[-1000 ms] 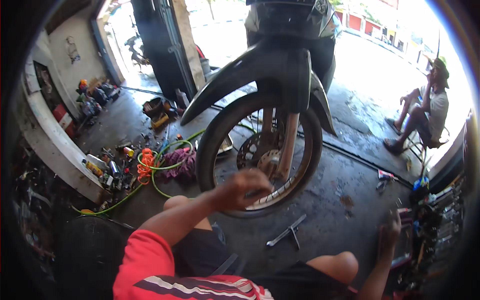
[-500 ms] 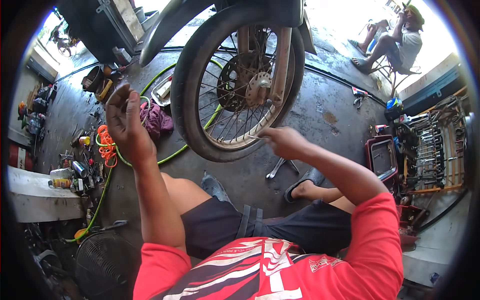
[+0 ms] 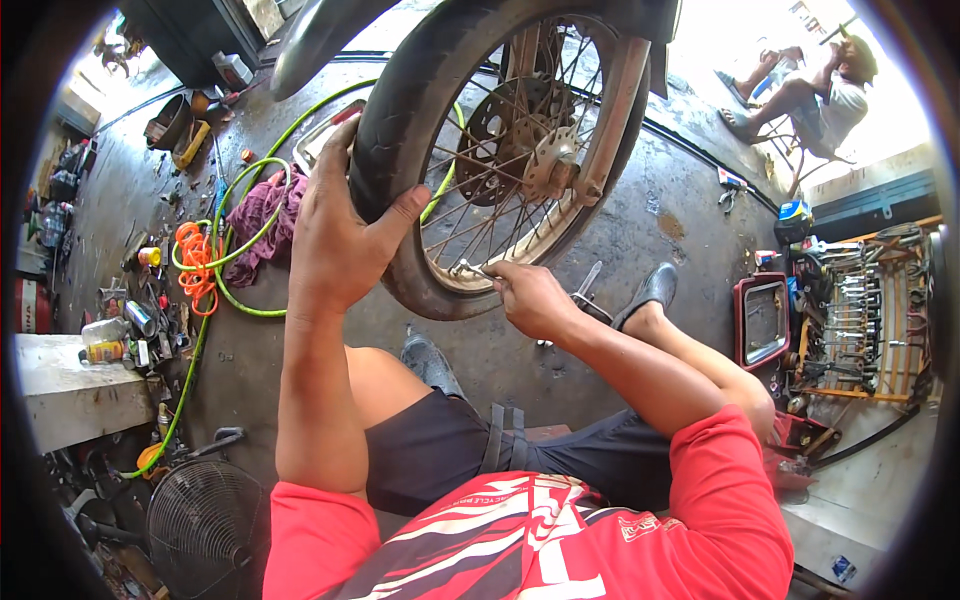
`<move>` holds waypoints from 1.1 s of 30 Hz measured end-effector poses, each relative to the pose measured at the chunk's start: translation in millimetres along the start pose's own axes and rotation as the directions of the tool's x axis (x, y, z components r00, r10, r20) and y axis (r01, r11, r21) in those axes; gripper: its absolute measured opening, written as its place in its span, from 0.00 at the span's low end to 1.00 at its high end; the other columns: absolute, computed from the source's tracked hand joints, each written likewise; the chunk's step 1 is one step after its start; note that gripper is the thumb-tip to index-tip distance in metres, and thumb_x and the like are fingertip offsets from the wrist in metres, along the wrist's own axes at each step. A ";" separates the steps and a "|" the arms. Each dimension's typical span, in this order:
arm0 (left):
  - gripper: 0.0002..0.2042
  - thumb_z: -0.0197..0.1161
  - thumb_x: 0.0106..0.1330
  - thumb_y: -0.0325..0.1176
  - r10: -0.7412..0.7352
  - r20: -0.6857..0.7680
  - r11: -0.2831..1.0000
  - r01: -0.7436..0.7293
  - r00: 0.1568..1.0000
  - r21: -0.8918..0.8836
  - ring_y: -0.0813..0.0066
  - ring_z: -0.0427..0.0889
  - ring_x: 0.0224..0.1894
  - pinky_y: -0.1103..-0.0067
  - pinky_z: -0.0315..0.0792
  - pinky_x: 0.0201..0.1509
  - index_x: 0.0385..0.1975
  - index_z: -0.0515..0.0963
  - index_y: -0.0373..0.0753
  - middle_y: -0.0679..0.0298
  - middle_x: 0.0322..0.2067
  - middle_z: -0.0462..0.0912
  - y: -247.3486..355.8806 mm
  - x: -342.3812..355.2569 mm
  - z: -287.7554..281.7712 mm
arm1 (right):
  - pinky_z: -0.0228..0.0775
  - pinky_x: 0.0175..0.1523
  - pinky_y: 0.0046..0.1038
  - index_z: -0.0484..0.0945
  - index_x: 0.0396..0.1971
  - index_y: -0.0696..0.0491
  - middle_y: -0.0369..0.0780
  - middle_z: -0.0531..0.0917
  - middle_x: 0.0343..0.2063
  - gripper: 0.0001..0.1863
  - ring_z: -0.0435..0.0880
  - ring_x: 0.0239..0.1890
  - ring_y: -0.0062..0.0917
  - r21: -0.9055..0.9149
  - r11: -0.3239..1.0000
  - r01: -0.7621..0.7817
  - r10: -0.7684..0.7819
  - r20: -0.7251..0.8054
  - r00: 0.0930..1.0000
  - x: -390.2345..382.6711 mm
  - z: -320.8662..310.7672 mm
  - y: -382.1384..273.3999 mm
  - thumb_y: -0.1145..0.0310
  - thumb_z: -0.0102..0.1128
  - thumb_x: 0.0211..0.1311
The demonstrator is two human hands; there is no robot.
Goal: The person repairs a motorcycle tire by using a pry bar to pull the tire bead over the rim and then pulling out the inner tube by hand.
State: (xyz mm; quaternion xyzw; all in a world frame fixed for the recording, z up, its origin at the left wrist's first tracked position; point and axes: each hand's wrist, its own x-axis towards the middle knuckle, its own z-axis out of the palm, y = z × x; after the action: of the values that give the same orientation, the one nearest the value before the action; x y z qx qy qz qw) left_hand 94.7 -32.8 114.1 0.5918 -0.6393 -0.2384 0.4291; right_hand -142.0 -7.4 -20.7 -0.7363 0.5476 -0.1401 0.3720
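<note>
A motorcycle's spoked front wheel (image 3: 520, 170) stands before me, with a black tire (image 3: 400, 130) and a worn pale rim (image 3: 470, 279). My left hand (image 3: 345, 225) grips the tire at its left side, thumb on the near face; the fingertips are partly hidden behind the rubber. Between the closed fingers of my right hand (image 3: 535, 298) is a slim metal tool like a small wrench (image 3: 474, 269). Its rounded end lies at the lower rim, by the spokes. A brake disc (image 3: 490, 150) and a hub (image 3: 553, 165) sit at the wheel's middle.
Wrenches (image 3: 588, 280) lie on the floor behind my right hand. A tool rack (image 3: 860, 320) and a red-edged tray (image 3: 762, 318) stand at right. A green hose (image 3: 215, 290), orange coiled cord (image 3: 197, 262) and purple cloth (image 3: 262, 222) are at left. Someone sits far right (image 3: 830, 100).
My left hand has come from the air onto the tire. My right hand has moved slightly left and down with the tool along the rim. The view has shifted, and my right foot has moved.
</note>
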 end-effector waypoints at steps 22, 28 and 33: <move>0.44 0.68 0.64 0.47 0.148 -0.133 0.968 -0.116 0.980 0.223 0.36 0.70 0.60 0.57 0.66 0.64 0.71 0.49 0.32 0.35 0.58 0.67 -12.8 -2.4 30.5 | 0.69 0.58 0.26 0.78 0.56 0.56 0.44 0.84 0.47 0.19 0.80 0.52 0.28 0.329 0.939 0.101 -0.110 0.011 0.994 12.2 37.0 57.6 0.82 0.50 0.68; 0.44 0.68 0.64 0.47 0.115 -0.132 0.977 -0.088 0.985 0.192 0.37 0.71 0.60 0.57 0.65 0.64 0.71 0.50 0.32 0.36 0.59 0.68 -11.0 -2.6 32.9 | 0.73 0.55 0.40 0.80 0.48 0.57 0.54 0.84 0.44 0.15 0.82 0.50 0.48 0.000 0.999 0.043 -0.042 0.147 0.988 17.9 -16.7 -13.1 0.74 0.53 0.64; 0.43 0.69 0.64 0.47 0.140 -0.139 0.972 -0.110 0.980 0.206 0.37 0.71 0.60 0.57 0.66 0.64 0.71 0.51 0.33 0.37 0.59 0.68 -16.2 -1.6 37.1 | 0.74 0.44 0.49 0.77 0.28 0.64 0.56 0.82 0.26 0.07 0.83 0.36 0.53 -0.305 0.919 0.251 -0.169 0.272 0.947 26.8 -11.3 -53.6 0.78 0.54 0.46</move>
State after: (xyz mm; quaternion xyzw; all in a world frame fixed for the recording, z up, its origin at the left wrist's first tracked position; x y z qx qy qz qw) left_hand 72.7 -41.8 81.3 0.6065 -0.6610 -0.1002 0.4303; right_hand -101.6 -29.6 19.3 -0.8550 0.4316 0.0060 0.2873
